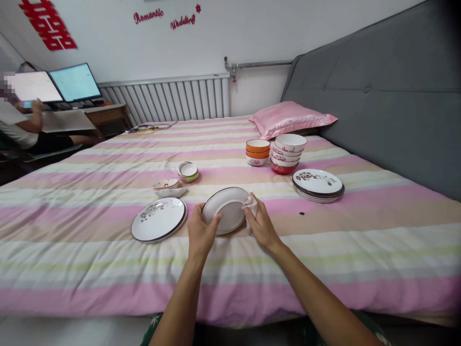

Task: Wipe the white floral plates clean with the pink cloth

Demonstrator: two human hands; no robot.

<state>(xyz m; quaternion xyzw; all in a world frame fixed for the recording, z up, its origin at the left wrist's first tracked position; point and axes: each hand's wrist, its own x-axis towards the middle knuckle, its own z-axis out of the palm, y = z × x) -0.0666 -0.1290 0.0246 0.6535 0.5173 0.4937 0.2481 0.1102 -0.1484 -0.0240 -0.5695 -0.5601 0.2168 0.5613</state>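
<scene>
My left hand (201, 231) grips the near-left rim of a white plate (227, 207) held tilted above the striped bed (108, 269), its underside toward me. My right hand (261, 223) presses a small pale cloth (251, 205) against the plate's right edge, fingers closed on the cloth. Just left of my hands another white plate with a dark floral print (158, 219) lies flat on the cover.
A stack of floral plates (318, 184) lies at the right, with stacked bowls (288, 153) and orange bowls (258, 152) behind. Small dishes (188, 171) and a shallow dish (167, 188) sit left of centre. A pink pillow (291, 117), grey headboard (378, 91), and a seated person (25, 125) at monitors.
</scene>
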